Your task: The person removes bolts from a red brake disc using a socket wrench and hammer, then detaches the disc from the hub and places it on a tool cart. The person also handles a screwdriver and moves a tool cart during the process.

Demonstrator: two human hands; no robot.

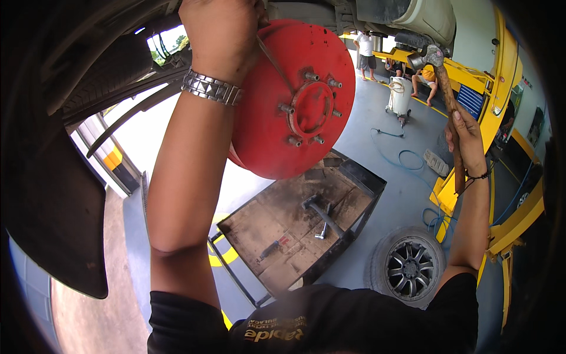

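Head view, right hand [470, 140] wrapped round hammer [445, 85], left hand [219, 29] beside drum [262, 121], fingers hidden.

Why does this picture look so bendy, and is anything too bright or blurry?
Head view: wide-lens distortion bows the yellow metal post near the right rim, and the corners fall black; head view: the pale ground behind the bare left forearm is washed out white; head view: the round red metal drum and wooden-handled steel hammer look fairly sharp.
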